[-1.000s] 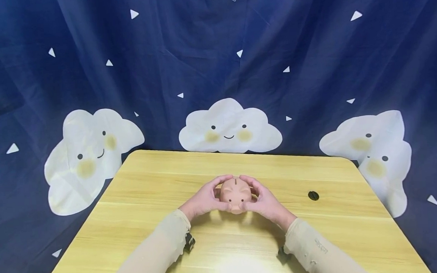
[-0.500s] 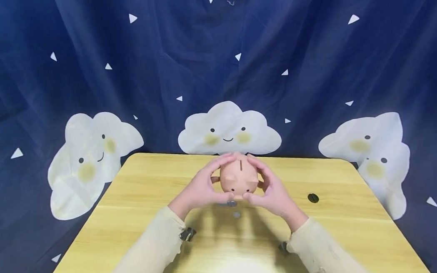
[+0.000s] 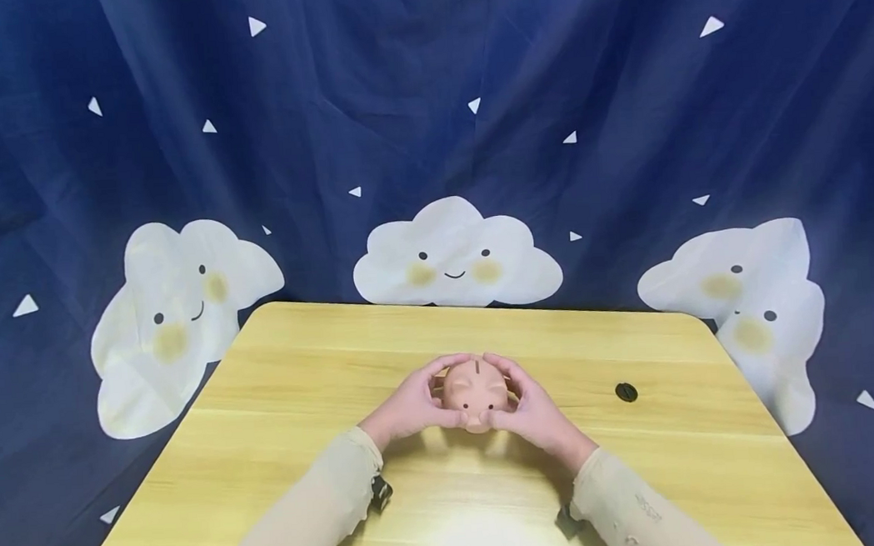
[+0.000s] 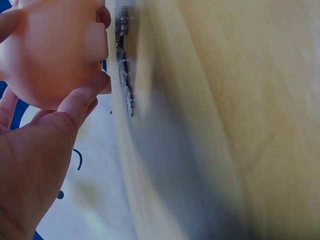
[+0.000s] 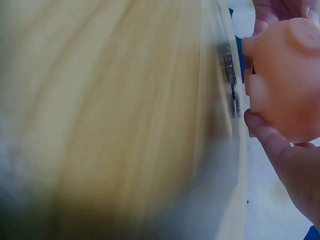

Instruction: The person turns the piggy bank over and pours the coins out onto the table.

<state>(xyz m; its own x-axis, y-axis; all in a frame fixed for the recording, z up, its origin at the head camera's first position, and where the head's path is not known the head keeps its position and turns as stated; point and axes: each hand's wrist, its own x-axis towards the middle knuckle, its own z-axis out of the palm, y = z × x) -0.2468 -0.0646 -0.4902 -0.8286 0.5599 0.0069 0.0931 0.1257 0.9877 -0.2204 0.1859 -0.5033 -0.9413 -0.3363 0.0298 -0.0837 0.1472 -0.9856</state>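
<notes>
Head view: looks forward and down from above the near edge of the desk [image 3: 299,348], taking in the whole top and the curtain [image 3: 396,100] behind it.

Left wrist view: very close, rolled sideways, looks along the left hand [image 4: 35,150] at the piggy bank [image 4: 55,50], desk surface filling the right side.

Right wrist view: equally close, rolled the other way, past the right hand [image 5: 292,165]; desk surface blurred.

Shared by all three: the piggy bank. Both wrist views also show the coins [image 4: 125,75] under it.
</notes>
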